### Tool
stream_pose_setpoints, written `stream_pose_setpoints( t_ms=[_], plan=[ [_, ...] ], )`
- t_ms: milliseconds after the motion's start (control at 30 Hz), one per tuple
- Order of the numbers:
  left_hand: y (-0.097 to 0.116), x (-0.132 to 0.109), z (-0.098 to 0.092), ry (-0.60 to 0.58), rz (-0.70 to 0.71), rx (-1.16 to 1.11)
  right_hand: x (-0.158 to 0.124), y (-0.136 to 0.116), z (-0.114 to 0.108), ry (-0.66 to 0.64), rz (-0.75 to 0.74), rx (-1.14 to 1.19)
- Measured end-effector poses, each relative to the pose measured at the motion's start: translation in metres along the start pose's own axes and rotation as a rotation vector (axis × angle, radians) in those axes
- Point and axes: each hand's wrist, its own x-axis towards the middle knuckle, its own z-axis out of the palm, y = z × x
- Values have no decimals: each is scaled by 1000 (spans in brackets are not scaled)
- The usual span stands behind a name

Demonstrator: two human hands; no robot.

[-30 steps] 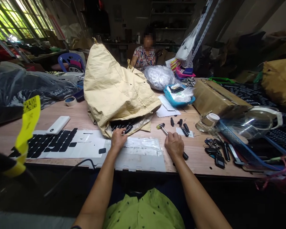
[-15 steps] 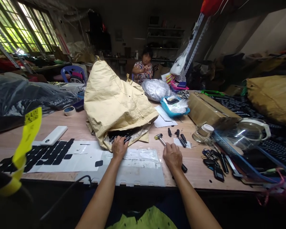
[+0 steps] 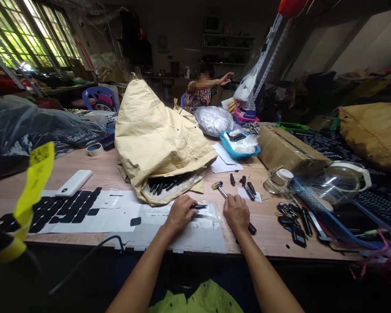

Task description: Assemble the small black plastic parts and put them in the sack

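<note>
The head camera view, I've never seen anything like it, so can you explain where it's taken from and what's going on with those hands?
There's no machine here: these are a person's own bare hands, seen by a camera worn on their head, looking forward and down. The left hand holds a slim dark piece above a pale mat. The right hand grips a small hammer by its handle. On the wooden table, a big tan bag lies with its mouth open, showing more dark pieces inside. Black patches lie to the left, keys to the right. Another person sits beyond the table, one arm out.
</note>
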Motion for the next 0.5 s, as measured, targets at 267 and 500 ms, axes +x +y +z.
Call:
stream_pose_setpoints(
  t_ms=[267,500],
  plan=[
    [-5,-3,17,-101,-38,-66,0,-1,0,22,-12,7],
    [-6,-2,13,-70,-95,-165,0,-1,0,23,-10,11]
  ],
)
